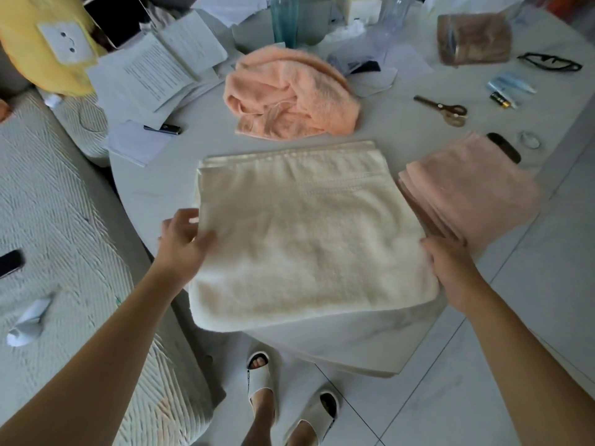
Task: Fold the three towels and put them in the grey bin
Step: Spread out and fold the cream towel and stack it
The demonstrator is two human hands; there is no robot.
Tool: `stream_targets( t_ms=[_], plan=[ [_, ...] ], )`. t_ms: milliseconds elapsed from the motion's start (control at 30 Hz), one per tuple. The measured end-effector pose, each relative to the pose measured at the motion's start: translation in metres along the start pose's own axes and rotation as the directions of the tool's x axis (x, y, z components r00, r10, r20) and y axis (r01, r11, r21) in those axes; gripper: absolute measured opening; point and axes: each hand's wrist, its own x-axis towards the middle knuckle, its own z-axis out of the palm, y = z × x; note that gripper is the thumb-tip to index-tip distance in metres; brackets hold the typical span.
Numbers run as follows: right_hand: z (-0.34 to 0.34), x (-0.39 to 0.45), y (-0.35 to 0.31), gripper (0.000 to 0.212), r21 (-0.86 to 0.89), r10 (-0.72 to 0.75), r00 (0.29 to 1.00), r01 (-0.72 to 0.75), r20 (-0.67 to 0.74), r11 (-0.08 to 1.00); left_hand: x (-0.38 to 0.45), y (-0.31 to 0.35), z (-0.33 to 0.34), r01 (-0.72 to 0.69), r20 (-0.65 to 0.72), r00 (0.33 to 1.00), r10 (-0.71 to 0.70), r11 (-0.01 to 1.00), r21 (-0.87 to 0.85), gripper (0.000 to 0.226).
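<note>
Three towels on the white table: cream towel folded flat at frame centre, its near edge hanging over the table rim; pink towel folded just right of it; peach towel crumpled above centre. Left hand at the cream towel's left edge, thumb on top, fingers tucked under, pinching it. Right hand at the right edge, fingers hidden beneath the cloth; grip there impossible to tell. Scissors at upper right, papers at upper left.

Bare table lies left; pink towel blocks the right.
</note>
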Motion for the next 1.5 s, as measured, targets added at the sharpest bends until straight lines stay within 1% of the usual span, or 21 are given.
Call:
stream_targets(
  t_ms=[67,133,167,200,267,367,467,533,633,667,733,800,900,967,1133,1200,1233,1300,1367,1433,1500],
  plan=[
    [0.001,0.008,-0.003,0.014,0.067,0.019,1.0,-0.018,-0.014,0.998,0.001,0.008,0.003,0.049,0.082,0.996,-0.029,0.965,-0.256,0.032],
    [0.002,0.012,-0.004,0.01,-0.002,0.012,1.0,-0.012,-0.01,1.0,0.003,0.015,0.007,0.218,0.143,0.975,-0.171,0.858,-0.465,0.024],
    [0.002,0.014,-0.002,0.026,-0.058,-0.005,1.0,0.004,-0.01,0.998,0.002,0.016,0.009,0.306,0.178,0.952,-0.249,0.797,-0.52,0.027],
    [0.001,0.013,-0.001,0.038,-0.113,-0.027,1.0,0.027,0.007,0.993,0.002,0.014,0.009,0.381,0.224,0.925,-0.307,0.748,-0.544,0.035],
    [-0.004,0.009,0.004,0.049,-0.205,-0.056,0.996,0.068,0.063,0.976,0.002,0.006,0.006,0.465,0.333,0.883,-0.33,0.705,-0.535,0.044],
    [-0.018,0.001,0.018,0.04,-0.313,-0.054,0.975,0.122,0.218,0.942,-0.001,-0.004,-0.002,0.482,0.462,0.849,-0.256,0.731,-0.483,0.054],
    [-0.018,-0.008,0.019,0.037,-0.326,-0.034,0.921,0.171,0.388,0.93,-0.006,-0.011,-0.007,0.514,0.547,0.8,-0.248,0.754,-0.409,0.058],
    [-0.019,-0.01,0.019,0.028,-0.27,-0.003,0.934,0.106,0.356,0.957,-0.008,-0.011,-0.006,0.513,0.523,0.806,-0.278,0.767,-0.384,0.045],
    [-0.023,-0.024,0.022,0.011,-0.203,-0.07,0.942,0.143,0.327,0.969,-0.013,-0.011,-0.004,0.417,0.327,0.894,-0.306,0.835,-0.358,0.016],
    [-0.024,-0.03,0.025,0.016,-0.173,-0.109,0.934,0.176,0.342,0.969,-0.02,-0.011,-0.005,0.389,0.265,0.914,-0.307,0.848,-0.361,0.014],
    [-0.03,-0.04,0.035,0.04,-0.149,-0.157,0.931,0.215,0.33,0.965,-0.042,-0.01,-0.008,0.359,0.18,0.933,-0.313,0.857,-0.37,0.021],
    [-0.035,-0.045,0.048,0.044,-0.193,-0.173,0.942,0.233,0.287,0.953,-0.074,-0.014,-0.012,0.347,0.132,0.938,-0.321,0.873,-0.343,0.03],
    [-0.038,-0.049,0.06,0.029,-0.197,-0.18,0.958,0.225,0.224,0.954,-0.119,-0.025,-0.011,0.371,0.207,0.924,-0.321,0.883,-0.286,0.033],
    [-0.038,-0.05,0.061,0.022,-0.141,-0.171,0.962,0.204,0.214,0.969,-0.135,-0.031,-0.006,0.405,0.289,0.895,-0.34,0.89,-0.209,0.025],
    [-0.033,-0.053,0.055,0.009,-0.212,-0.163,0.945,0.228,0.282,0.95,-0.146,-0.035,0.007,0.351,0.302,0.901,-0.312,0.933,-0.08,0.025],
    [-0.036,-0.055,0.056,0.011,-0.221,-0.152,0.947,0.219,0.284,0.95,-0.148,-0.036,0.005,0.37,0.27,0.906,-0.327,0.92,-0.128,0.022],
    [-0.04,-0.056,0.057,0.013,-0.211,-0.154,0.955,0.21,0.252,0.955,-0.15,-0.037,0.003,0.382,0.232,0.915,-0.33,0.892,-0.241,0.018],
    [-0.047,-0.058,0.059,0.015,-0.038,-0.165,0.975,0.173,0.149,0.984,-0.153,-0.037,-0.003,0.36,0.137,0.93,-0.341,0.777,-0.516,0.017],
    [-0.048,-0.062,0.06,0.019,0.305,-0.149,0.983,0.11,0.108,0.946,-0.157,-0.035,-0.003,0.28,0.075,0.945,-0.318,0.673,-0.685,0.023],
    [-0.044,-0.068,0.061,0.029,0.507,-0.151,0.978,0.059,0.142,0.86,-0.163,-0.031,0.004,0.247,0.066,0.942,-0.33,0.545,-0.801,0.022],
    [-0.036,-0.072,0.064,0.036,0.584,-0.187,0.972,0.07,0.142,0.809,-0.168,-0.032,0.012,0.241,0.048,0.93,-0.363,0.508,-0.827,0.024]
  ],
)
